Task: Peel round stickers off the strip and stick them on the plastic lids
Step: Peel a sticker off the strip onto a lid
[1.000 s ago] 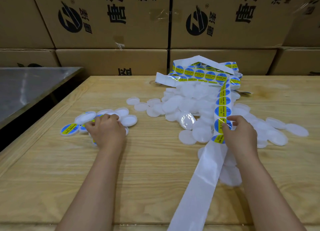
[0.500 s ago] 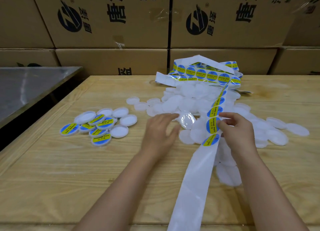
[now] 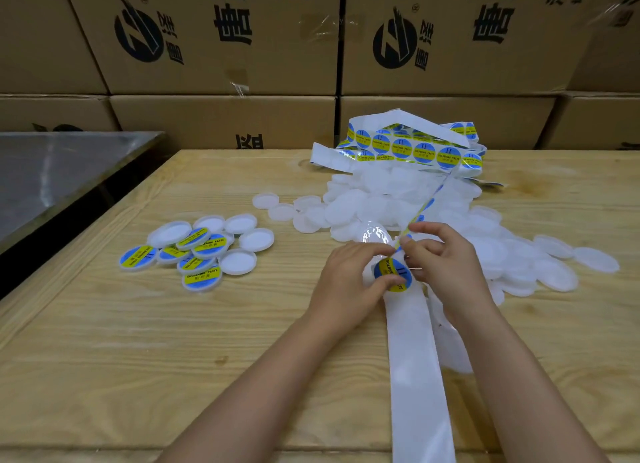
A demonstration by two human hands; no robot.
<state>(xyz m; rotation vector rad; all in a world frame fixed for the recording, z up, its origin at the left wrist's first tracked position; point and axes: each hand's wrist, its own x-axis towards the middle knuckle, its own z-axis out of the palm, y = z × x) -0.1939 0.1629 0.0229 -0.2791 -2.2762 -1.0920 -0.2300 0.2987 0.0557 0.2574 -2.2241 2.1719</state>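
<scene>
In the head view, the heap of plain lids (image 3: 381,199) is lying on the far right part of the wooden counter (image 3: 138,358), and I am using it as the reference. At the near edge of this heap, both hands are working on one blue and yellow sticker (image 3: 393,274). The left hand (image 3: 349,282) is pinching the sticker at its left rim between thumb and fingers. The right hand (image 3: 446,265) is pinching the strip (image 3: 415,358) just behind the sticker, where the strip is turning on its edge. I cannot tell if a lid is already lying under the sticker.

In my judgement the task is in its early part. Left of the heap, well apart from it, a small group of labelled lids (image 3: 194,251) is resting, about six, with some plain ones mixed around them. The heap itself is much bigger and is waiting. Behind the heap, the far part of the strip is lying in a loose bundle and carrying many unused stickers. Toward the person it is running bare.

Cardboard boxes (image 3: 221,46) are standing behind the heap, and a steel table (image 3: 52,171) is far to its left. The strip is crossing over the heap, so pulling it may drag lids along.
</scene>
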